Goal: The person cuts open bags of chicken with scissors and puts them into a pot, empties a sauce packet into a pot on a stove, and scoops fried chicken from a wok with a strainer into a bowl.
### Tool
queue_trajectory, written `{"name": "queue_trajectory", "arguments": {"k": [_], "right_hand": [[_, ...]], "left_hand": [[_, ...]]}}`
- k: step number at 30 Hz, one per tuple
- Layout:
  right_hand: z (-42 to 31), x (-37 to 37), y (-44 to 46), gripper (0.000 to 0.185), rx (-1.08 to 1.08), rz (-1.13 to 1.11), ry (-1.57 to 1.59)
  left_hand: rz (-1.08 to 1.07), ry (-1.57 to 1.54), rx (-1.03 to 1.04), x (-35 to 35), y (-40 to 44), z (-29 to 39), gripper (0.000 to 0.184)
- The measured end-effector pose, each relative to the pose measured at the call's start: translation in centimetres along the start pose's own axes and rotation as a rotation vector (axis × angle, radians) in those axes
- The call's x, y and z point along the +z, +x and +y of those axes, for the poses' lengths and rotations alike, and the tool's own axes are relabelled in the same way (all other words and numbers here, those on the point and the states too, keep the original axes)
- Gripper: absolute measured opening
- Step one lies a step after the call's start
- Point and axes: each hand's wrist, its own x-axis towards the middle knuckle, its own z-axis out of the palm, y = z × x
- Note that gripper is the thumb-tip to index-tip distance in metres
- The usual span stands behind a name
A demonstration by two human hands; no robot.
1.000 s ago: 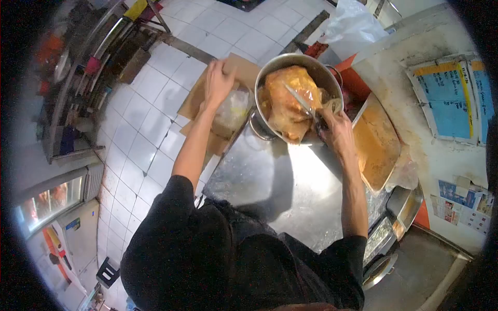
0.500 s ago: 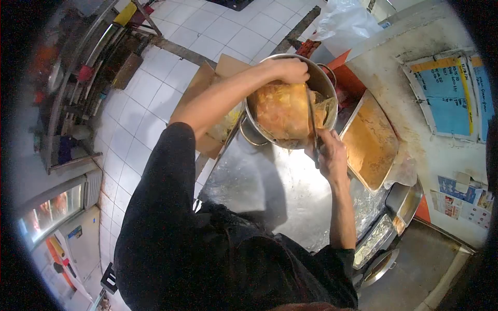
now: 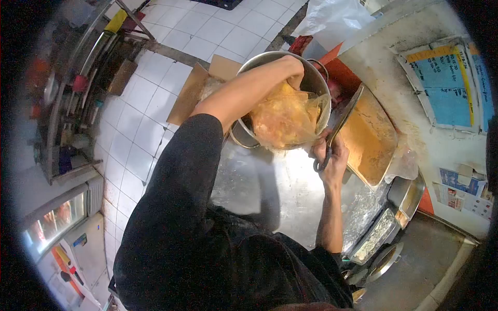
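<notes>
A large steel pot (image 3: 324, 106) stands at the far end of the metal table. Inside it lies a clear plastic bag of orange-yellow food (image 3: 282, 122), whose edge spreads over the near rim. My left hand (image 3: 294, 70) reaches over the pot with its fingers bent down at the bag's far side; the fingertips are hidden. Right of the pot's near rim, my right hand (image 3: 333, 155) is closed round the handles of dark scissors (image 3: 340, 122), their blades pointing up and away, clear of the bag.
An orange-coated tray (image 3: 368, 135) lies right of the pot. Left of the pot is an open cardboard box (image 3: 185, 96). Smaller metal pans (image 3: 410, 199) line the right edge of the metal table (image 3: 244, 181). A shelf rack stands far left.
My left hand moved from the box side into the pot at the bag. My right hand drew the scissors away from the bag, out to the right of the pot.
</notes>
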Motion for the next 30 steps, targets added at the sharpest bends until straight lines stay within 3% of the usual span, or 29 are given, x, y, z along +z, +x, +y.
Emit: {"name": "queue_trajectory", "arguments": {"k": [1,3,4,7,9,11,14,15,17,18,22,23,25,30], "right_hand": [[0.1,-0.1,-0.4,0.011,0.04,0.019,-0.007],[-0.1,0.0,-0.7,0.011,0.058,0.04,0.025],[-0.2,0.1,-0.7,0.01,0.064,0.052,0.05],[-0.5,0.4,-0.9,0.01,0.015,0.061,0.102],[-0.1,0.5,-1.0,0.01,0.01,0.063,0.13],[0.0,0.7,-1.0,0.01,-0.002,0.069,0.154],[-0.2,0.6,-0.8,0.012,0.02,0.053,0.131],[-0.2,0.6,-0.8,0.013,0.024,0.045,0.126],[-0.2,0.9,-1.2,0.013,0.044,0.036,0.124],[-0.3,1.1,-1.0,0.013,0.034,0.03,0.099],[-0.7,1.3,-0.5,0.012,0.0,0.032,0.001],[-0.5,1.4,-0.8,0.012,0.005,0.038,0.001],[-0.5,1.5,-1.0,0.012,0.027,0.046,0.033],[0.1,1.3,-0.9,0.013,0.058,0.084,0.093]], "left_hand": [[-0.008,0.007,0.004,0.5,2.2,-0.4,0.055],[-0.319,-0.097,-0.179,1.6,8.1,-1.8,0.055],[-0.32,-0.082,-0.18,1.1,5.6,-1.0,0.055],[0.02,0.31,0.019,0.1,-1.9,-0.3,0.05],[-0.057,0.108,0.122,-0.1,-4.5,-1.2,0.045],[-0.032,0.111,0.153,0.8,-3.9,-2.3,0.042],[0.177,0.04,0.382,1.9,-5.1,-3.3,0.038],[0.174,0.049,0.388,1.6,-5.3,-2.8,0.038],[0.166,0.084,0.167,1.9,-5.9,-1.7,0.038],[0.261,0.045,0.12,2.1,-7.0,-0.8,0.038],[0.515,0.083,0.182,3.4,-4.7,0.1,0.037],[0.506,0.085,0.187,3.3,-3.9,-0.4,0.037],[0.236,0.092,0.235,2.4,-3.9,-0.8,0.039],[0.096,0.035,0.14,1.9,-3.6,-1.0,0.05]]}}
